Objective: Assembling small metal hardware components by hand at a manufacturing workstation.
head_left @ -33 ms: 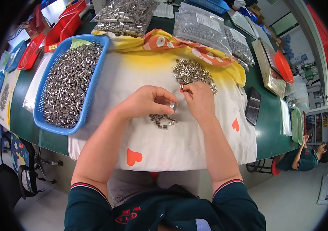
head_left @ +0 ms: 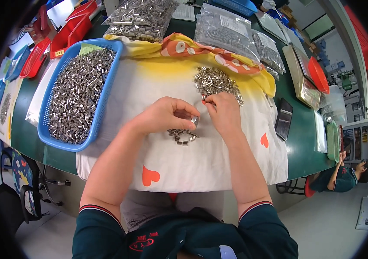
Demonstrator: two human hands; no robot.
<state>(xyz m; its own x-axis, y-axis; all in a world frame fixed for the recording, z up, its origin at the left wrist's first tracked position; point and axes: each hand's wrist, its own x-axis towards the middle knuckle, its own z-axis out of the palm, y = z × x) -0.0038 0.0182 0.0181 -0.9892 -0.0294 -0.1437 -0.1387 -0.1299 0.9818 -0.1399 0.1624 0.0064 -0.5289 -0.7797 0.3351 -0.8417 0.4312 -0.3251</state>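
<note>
My left hand point(head_left: 164, 115) is closed, with a shiny short metal sleeve point(head_left: 195, 120) pinched between thumb and fingers. Directly below that hand, a small group of similar metal sleeves point(head_left: 185, 138) lies loose on the white cloth point(head_left: 201, 168), partly hidden by the fingers. My right hand point(head_left: 226, 113) is at the near edge of a larger heap of metal sleeves point(head_left: 216, 80). Its thumb and forefinger are pressed together. Something small and red point(head_left: 203, 98) shows at these fingertips, too small to name.
To the left stands a blue basket point(head_left: 41, 114) full of metal sleeves. Clear bags of metal parts point(head_left: 138, 19) line the back, behind a bunched yellow cloth edge point(head_left: 149, 49). A dark phone-like slab point(head_left: 283, 119) lies on the right. Another person point(head_left: 339, 179) sits far right.
The metal sleeve in my left fingers has tilted very slightly. Otherwise both hands and the heaps look the same.
</note>
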